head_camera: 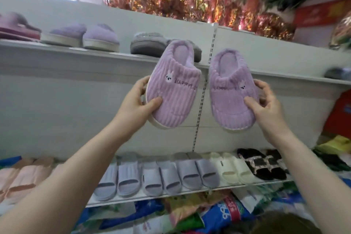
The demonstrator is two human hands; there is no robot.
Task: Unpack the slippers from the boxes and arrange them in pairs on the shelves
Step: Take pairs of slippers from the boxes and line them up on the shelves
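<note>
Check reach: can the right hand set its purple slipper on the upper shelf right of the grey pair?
Probably yes. The right hand already holds its purple slipper up at the upper shelf edge, and the stretch right of the grey pair looks bare; nothing blocks it.

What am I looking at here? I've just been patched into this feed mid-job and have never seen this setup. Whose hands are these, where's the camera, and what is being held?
There is no machine: a person works bare-handed, and the single picture comes from a wide-angle camera on their head, looking forward at store shelves. The left hand holds one purple plush slipper, and the right hand holds its match, each grip closed on the toe end. Both are raised in front of the upper shelf, which already carries a lilac fluffy pair and a grey pair. The lower shelf holds rows of slide sandals.
</note>
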